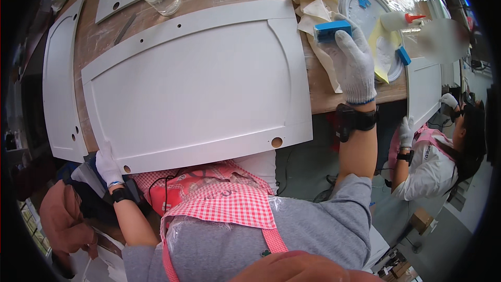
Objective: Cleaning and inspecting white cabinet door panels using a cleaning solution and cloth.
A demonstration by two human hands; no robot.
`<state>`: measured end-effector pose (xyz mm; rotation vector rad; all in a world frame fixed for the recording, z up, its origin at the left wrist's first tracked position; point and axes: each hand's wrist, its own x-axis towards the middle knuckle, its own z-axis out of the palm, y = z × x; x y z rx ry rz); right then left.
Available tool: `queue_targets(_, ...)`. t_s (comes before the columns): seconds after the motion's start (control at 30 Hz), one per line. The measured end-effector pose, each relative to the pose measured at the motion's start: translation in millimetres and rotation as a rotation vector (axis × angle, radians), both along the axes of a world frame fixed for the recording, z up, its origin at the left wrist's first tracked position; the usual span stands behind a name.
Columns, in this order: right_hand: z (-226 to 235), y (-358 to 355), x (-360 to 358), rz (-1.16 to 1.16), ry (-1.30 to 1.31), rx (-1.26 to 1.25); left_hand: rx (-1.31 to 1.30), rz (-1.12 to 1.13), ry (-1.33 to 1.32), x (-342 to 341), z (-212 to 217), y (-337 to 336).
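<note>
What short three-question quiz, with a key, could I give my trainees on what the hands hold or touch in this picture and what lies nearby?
1. Multiple choice: what does the wearer's right hand hold?
A) a clear glass
B) a blue block
C) a yellow sheet

2. True or false: the wearer's left hand, at the near left corner of the large white panel, is bare.

3. Fill in the colour: the white bottle beyond the right hand has a ____ tip.

Key: 1. B. 2. False; it wears a white glove. 3. Red.
</note>
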<state>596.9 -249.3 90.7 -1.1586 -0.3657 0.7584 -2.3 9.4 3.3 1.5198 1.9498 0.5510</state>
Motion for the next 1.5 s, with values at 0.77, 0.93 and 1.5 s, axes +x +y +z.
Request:
queue_targets(0.77, -27.3, 78.1, -23.8, 0.135, -1.461, -0.528, -0.028, 0.004, 0.08, 6.0, 6.4, -9.2)
queue_targets(0.93, -30.4, 79.0, -18.9, 0.103, -1.57, -0.541, -0.044, 0.0, 0.05, 8.6, 9.3, -9.6)
queue_targets(1.5, -28.4, 72.7, -23.7, 0.191, -1.649, -0.57, -0.035, -0.018, 0.046, 4.6, 7.5, -10.0)
